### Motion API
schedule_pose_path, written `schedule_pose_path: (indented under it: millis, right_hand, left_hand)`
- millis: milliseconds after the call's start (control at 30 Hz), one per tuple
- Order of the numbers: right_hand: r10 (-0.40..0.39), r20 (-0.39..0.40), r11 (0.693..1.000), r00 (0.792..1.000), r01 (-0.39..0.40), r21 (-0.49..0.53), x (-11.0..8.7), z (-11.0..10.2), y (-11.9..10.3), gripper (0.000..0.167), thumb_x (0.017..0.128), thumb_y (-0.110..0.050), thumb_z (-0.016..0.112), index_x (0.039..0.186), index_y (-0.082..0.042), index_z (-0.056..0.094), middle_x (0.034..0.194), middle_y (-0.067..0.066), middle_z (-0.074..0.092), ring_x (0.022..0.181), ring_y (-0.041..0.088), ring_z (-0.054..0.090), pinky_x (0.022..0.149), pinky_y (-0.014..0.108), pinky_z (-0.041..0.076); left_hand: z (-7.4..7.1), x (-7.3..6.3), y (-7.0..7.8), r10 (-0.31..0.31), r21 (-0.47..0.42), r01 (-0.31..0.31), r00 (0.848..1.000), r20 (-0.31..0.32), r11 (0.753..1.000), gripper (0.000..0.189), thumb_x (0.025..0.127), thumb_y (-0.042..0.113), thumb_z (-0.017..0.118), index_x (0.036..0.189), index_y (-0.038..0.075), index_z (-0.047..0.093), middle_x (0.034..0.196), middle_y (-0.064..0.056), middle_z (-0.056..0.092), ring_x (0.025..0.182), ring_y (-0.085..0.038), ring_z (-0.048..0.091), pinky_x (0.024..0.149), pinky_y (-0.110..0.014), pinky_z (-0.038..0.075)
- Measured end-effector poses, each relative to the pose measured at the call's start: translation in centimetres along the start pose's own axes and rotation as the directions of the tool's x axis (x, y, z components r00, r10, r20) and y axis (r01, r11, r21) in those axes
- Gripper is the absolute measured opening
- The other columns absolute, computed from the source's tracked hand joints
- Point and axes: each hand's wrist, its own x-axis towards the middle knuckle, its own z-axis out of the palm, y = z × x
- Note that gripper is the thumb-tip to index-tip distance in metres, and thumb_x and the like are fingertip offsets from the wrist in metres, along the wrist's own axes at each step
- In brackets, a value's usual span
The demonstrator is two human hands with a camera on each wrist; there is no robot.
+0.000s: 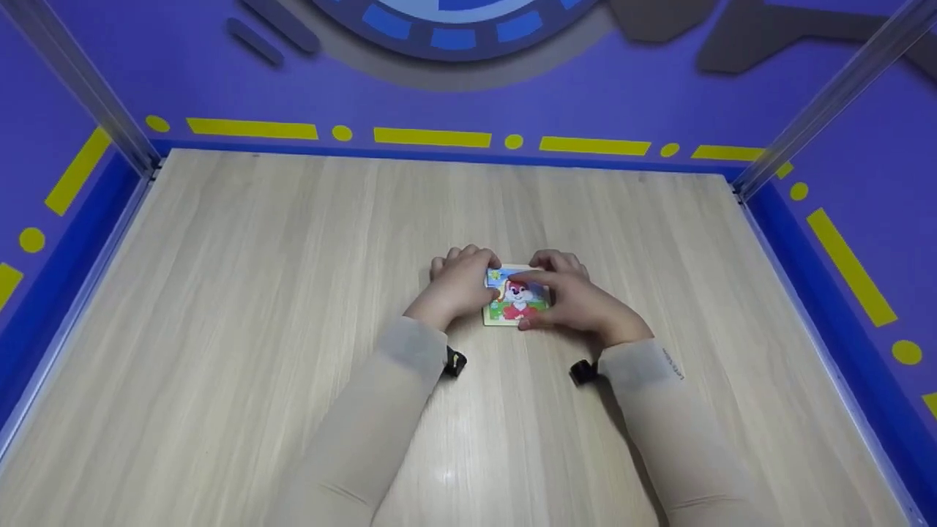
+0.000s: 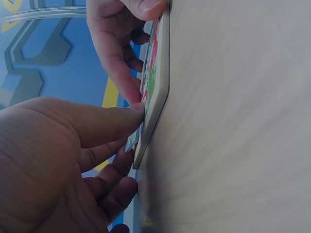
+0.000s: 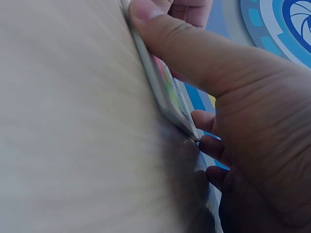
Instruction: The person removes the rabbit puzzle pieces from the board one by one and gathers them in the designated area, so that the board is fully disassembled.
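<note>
A small, flat picture puzzle in a pale wooden frame (image 1: 498, 323) lies on the table between the hands. Its picture (image 1: 517, 294) is a red-and-white cartoon animal on green and blue. From the left, my left hand (image 1: 455, 287) pinches a thin bluish puzzle piece (image 2: 130, 141) between thumb and fingers. The left wrist view has this piece standing slightly off the frame at one corner. My right hand (image 1: 582, 301) grips the puzzle from the right, its thumb (image 3: 146, 9) on the near edge and its index finger reaching over the picture. Fingers hide parts of the picture's sides.
The light wood-grain table (image 1: 256, 293) extends around the hands. Blue-purple panels (image 1: 439, 102) with yellow markings enclose its back and sides, with metal posts (image 1: 827, 95) at the back corners. Black wrist devices (image 1: 583, 372) sit beside both cuffs.
</note>
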Motion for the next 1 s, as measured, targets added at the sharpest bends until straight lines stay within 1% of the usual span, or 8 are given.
schedule_pose_path:
  millis: [233, 367, 467, 567, 633, 833, 1000]
  right_hand:
    - [-0.001, 0.004, 1.0, 1.0, 0.001, -0.014, 0.1, -0.1, 0.0, 0.08, 0.081, -0.05, 0.103, 0.154, -0.035, 0.072, 0.163, 0.01, 0.047, 0.159, 0.037, 0.029, 0.132, 0.064, 0.021]
    - [-0.01, -0.001, 1.0, 1.0, 0.01, -0.021, 0.0, 0.0, 0.0, 0.08, 0.082, -0.05, 0.102, 0.154, -0.033, 0.072, 0.163, 0.011, 0.047, 0.158, 0.038, 0.029, 0.13, 0.065, 0.021]
    - [-0.012, -0.003, 1.0, 1.0, 0.012, -0.02, 0.0, 0.0, 0.0, 0.08, 0.082, -0.049, 0.102, 0.154, -0.033, 0.072, 0.164, 0.011, 0.047, 0.159, 0.038, 0.029, 0.13, 0.065, 0.021]
    - [-0.007, -0.004, 1.0, 1.0, 0.007, -0.018, 0.0, 0.0, 0.0, 0.08, 0.082, -0.049, 0.103, 0.154, -0.033, 0.072, 0.164, 0.011, 0.047, 0.159, 0.038, 0.029, 0.131, 0.065, 0.02]
    - [-0.003, -0.004, 1.0, 1.0, 0.002, -0.017, 0.0, 0.0, 0.0, 0.08, 0.081, -0.048, 0.103, 0.154, -0.033, 0.072, 0.164, 0.011, 0.047, 0.159, 0.038, 0.029, 0.131, 0.064, 0.02]
    - [0.01, 0.001, 1.0, 1.0, -0.01, -0.009, 0.0, 0.0, 0.0, 0.08, 0.082, -0.048, 0.103, 0.154, -0.034, 0.072, 0.164, 0.009, 0.046, 0.158, 0.036, 0.028, 0.132, 0.064, 0.021]
    - [0.005, -0.001, 1.0, 1.0, -0.005, -0.014, 0.1, 0.2, -0.1, 0.08, 0.082, -0.048, 0.103, 0.154, -0.033, 0.072, 0.164, 0.009, 0.046, 0.159, 0.037, 0.029, 0.132, 0.063, 0.021]
  left_hand:
    - [0.1, 0.1, -0.1, -0.013, -0.027, 0.012, 0.999, -0.038, 1.0, 0.044, 0.102, 0.03, 0.086, 0.143, 0.024, 0.068, 0.144, -0.001, 0.065, 0.136, -0.03, 0.053, 0.119, -0.053, 0.033]
    - [0.1, 0.1, -0.3, -0.006, -0.032, 0.005, 0.999, -0.042, 0.999, 0.043, 0.101, 0.03, 0.087, 0.141, 0.027, 0.07, 0.142, 0.0, 0.067, 0.135, -0.03, 0.053, 0.117, -0.055, 0.032]
    - [-0.1, 0.1, -0.4, 0.005, -0.035, -0.007, 0.999, -0.039, 0.999, 0.04, 0.103, 0.03, 0.085, 0.141, 0.027, 0.071, 0.144, 0.0, 0.068, 0.135, -0.029, 0.052, 0.118, -0.055, 0.031]
    - [-0.2, 0.1, -0.7, 0.02, -0.049, -0.022, 0.999, -0.038, 0.999, 0.038, 0.106, 0.026, 0.081, 0.142, 0.024, 0.074, 0.148, -0.001, 0.069, 0.135, -0.029, 0.052, 0.119, -0.055, 0.031]
    - [-0.2, 0.2, -0.8, 0.03, -0.072, -0.033, 0.999, -0.04, 0.997, 0.036, 0.108, 0.022, 0.078, 0.143, 0.021, 0.075, 0.15, -0.002, 0.07, 0.136, -0.029, 0.052, 0.122, -0.053, 0.033]
    - [-0.3, 0.4, -1.1, 0.048, -0.176, -0.055, 0.998, -0.046, 0.983, 0.037, 0.111, 0.017, 0.074, 0.148, 0.016, 0.073, 0.153, -0.005, 0.069, 0.138, -0.026, 0.053, 0.126, -0.044, 0.044]
    - [-0.6, 0.1, -1.6, 0.059, -0.26, -0.071, 0.997, -0.053, 0.963, 0.038, 0.113, 0.018, 0.072, 0.15, 0.016, 0.072, 0.151, -0.005, 0.068, 0.142, -0.026, 0.056, 0.126, -0.044, 0.048]
